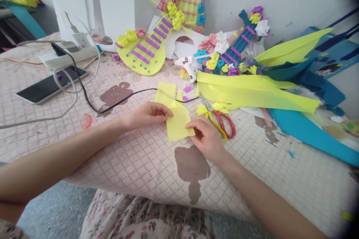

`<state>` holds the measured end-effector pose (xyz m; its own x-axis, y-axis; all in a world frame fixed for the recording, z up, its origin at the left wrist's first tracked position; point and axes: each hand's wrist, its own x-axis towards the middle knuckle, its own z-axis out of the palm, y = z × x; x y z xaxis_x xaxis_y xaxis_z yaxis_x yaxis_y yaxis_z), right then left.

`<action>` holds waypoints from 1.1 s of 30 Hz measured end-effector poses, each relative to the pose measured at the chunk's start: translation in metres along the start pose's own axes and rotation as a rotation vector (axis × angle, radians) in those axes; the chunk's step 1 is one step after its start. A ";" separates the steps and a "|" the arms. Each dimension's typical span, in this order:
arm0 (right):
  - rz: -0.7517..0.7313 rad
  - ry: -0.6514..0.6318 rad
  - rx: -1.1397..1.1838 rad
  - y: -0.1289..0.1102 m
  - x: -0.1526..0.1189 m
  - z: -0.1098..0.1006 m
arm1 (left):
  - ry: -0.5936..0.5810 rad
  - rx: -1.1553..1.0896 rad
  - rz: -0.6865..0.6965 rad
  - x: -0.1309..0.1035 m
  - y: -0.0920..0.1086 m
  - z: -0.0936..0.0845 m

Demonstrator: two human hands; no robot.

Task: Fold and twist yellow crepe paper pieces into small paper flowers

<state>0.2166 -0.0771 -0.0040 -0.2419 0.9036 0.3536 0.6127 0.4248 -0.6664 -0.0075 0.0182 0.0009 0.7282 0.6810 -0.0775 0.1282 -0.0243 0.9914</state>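
Observation:
Between my hands is a small yellow crepe paper piece (178,125), held a little above the cloth. My left hand (150,115) pinches its upper left edge. My right hand (206,134) grips its lower right corner between thumb and fingers. Just behind it lies another yellow paper piece (166,91), crossed by a black cord. Scissors (221,121) with red and yellow handles rest right beside my right hand, their blades pointing away from me. Small yellow scraps (200,109) lie under and around the blades.
A white glue gun (188,68) stands behind the papers. Paper-flowered guitar shapes (148,50) lean at the back. Long yellow strips (252,89) and a blue strip (311,134) lie to the right. At left are a phone (47,84), a power strip (70,54) and looping cables (98,111).

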 end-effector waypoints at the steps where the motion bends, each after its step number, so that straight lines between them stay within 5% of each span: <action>1: -0.017 0.004 -0.017 0.000 0.000 0.000 | -0.008 0.009 0.004 0.000 -0.001 0.000; 7: -0.010 0.003 -0.038 -0.002 0.000 -0.001 | 0.173 0.460 0.322 -0.007 0.006 0.009; 11: 0.022 0.003 -0.020 -0.002 0.001 -0.001 | 0.034 0.638 0.472 -0.013 0.010 0.015; 23: 0.003 -0.224 0.021 0.004 0.001 -0.010 | -0.205 0.745 0.483 -0.008 0.005 0.012; 29: 0.006 -0.248 0.043 0.004 0.003 -0.009 | -0.219 0.675 0.425 -0.007 0.006 0.009; 33: 0.065 -0.228 0.017 0.004 0.005 -0.003 | -0.129 0.648 0.374 -0.006 0.001 0.013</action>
<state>0.2203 -0.0714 -0.0033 -0.3671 0.9173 0.1540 0.6201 0.3648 -0.6945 -0.0031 0.0042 0.0010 0.8689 0.4526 0.2006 0.1979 -0.6889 0.6973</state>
